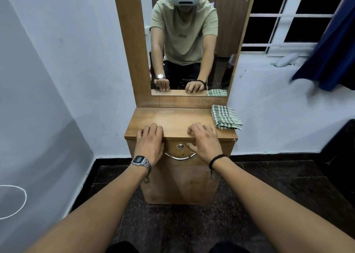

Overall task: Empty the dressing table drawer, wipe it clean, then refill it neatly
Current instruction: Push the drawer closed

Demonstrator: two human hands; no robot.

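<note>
The wooden dressing table [172,118] stands against the wall with its drawer [180,152] closed. The drawer front has a round lock and a curved metal handle [180,158]. My left hand [150,141], with a wristwatch, rests on the front edge of the table top left of the lock, fingers bent loosely on the wood. My right hand [203,140], with a bead bracelet, rests on the same edge to the right, thumb down on the drawer front. Neither hand holds anything. A folded green checked cloth [226,119] lies on the table's back right corner.
A tall mirror [188,41] in a wooden frame rises behind the table top and reflects a person with a headset. White walls on both sides, a barred window [284,16] and a dark blue cloth [330,47] hanging at the right. Dark floor below.
</note>
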